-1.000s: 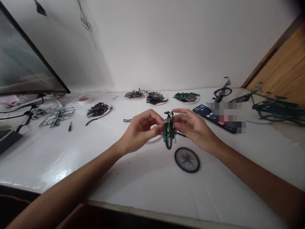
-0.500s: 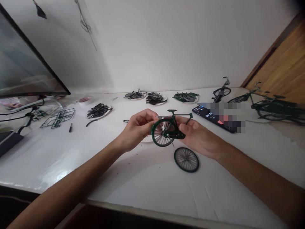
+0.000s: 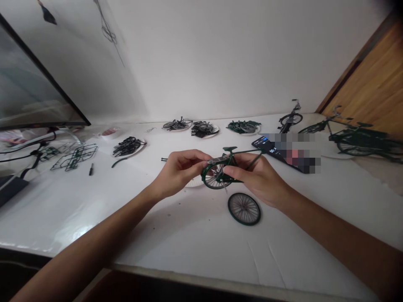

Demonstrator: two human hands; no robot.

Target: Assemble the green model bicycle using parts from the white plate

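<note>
A green model bicycle (image 3: 231, 161) with its rear wheel fitted is held above the white table between my two hands. My left hand (image 3: 185, 170) pinches its rear end, fingertips at the grey rack (image 3: 219, 159) over the wheel. From the right, my right hand (image 3: 253, 174) grips the frame, its thumb across the area below the saddle (image 3: 229, 149). The frame's front end has no wheel on it. Below the bicycle a loose spoked wheel with a green rim (image 3: 244, 209) lies on the table. A white plate (image 3: 194, 182) is partly hidden under my left hand.
Plates of bicycle parts (image 3: 129, 146) stand along the wall. A phone (image 3: 283, 155) lies at right, before a dark model bicycle (image 3: 291, 117) and a green one (image 3: 359, 134). At left are a monitor (image 3: 34, 84), green part frames (image 3: 75, 157) and a screwdriver (image 3: 91, 169).
The model bicycle has tilted, so its rack top shows more. My right thumb has moved left across the frame toward the rear wheel. The view has shifted slightly.
</note>
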